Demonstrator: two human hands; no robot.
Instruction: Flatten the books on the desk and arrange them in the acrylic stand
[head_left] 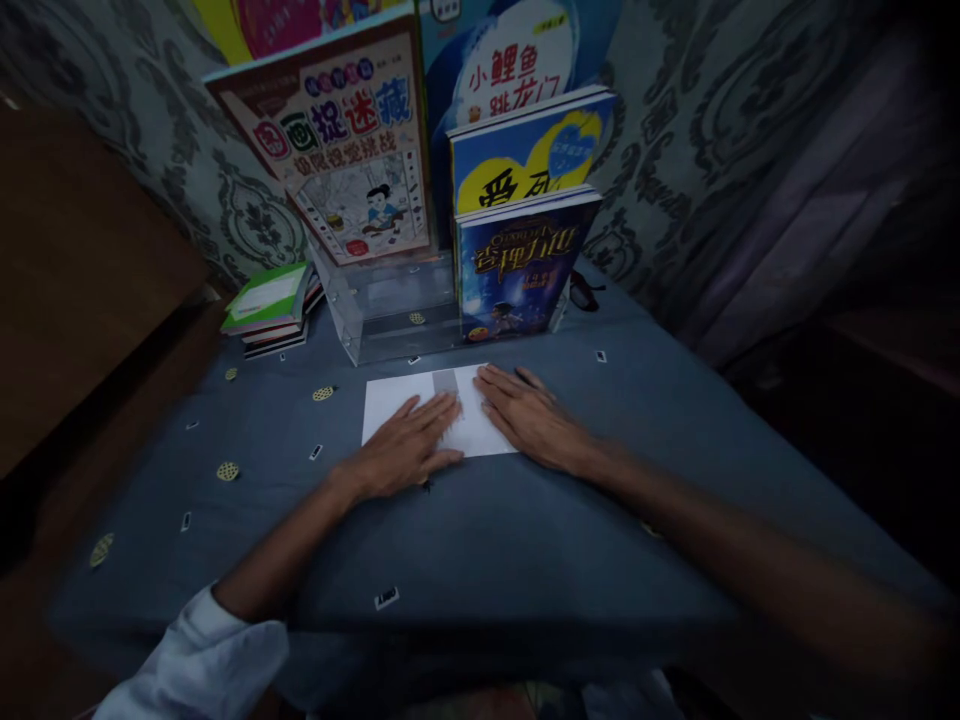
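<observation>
A white sheet of paper (387, 402) lies flat on the blue-grey tablecloth, with a greyish strip (445, 381) running across its middle. My left hand (409, 440) rests on the paper's left and front part, fingers stretched out and pointing right. On the paper's right end lies my right hand (529, 415), palm down, its fingers extended toward the far edge. Neither hand grips anything. The paper's right corner is hidden under the right hand, and part of the strip's near end is covered by the left fingertips.
Behind the paper stands a clear acrylic rack (397, 335) with several upright books, including a dark blue one (517, 270) and a brown-bordered one (360, 150). A small stack of books (270, 300) sits at the back left. Dark sunglasses (585, 290) lie right of the rack.
</observation>
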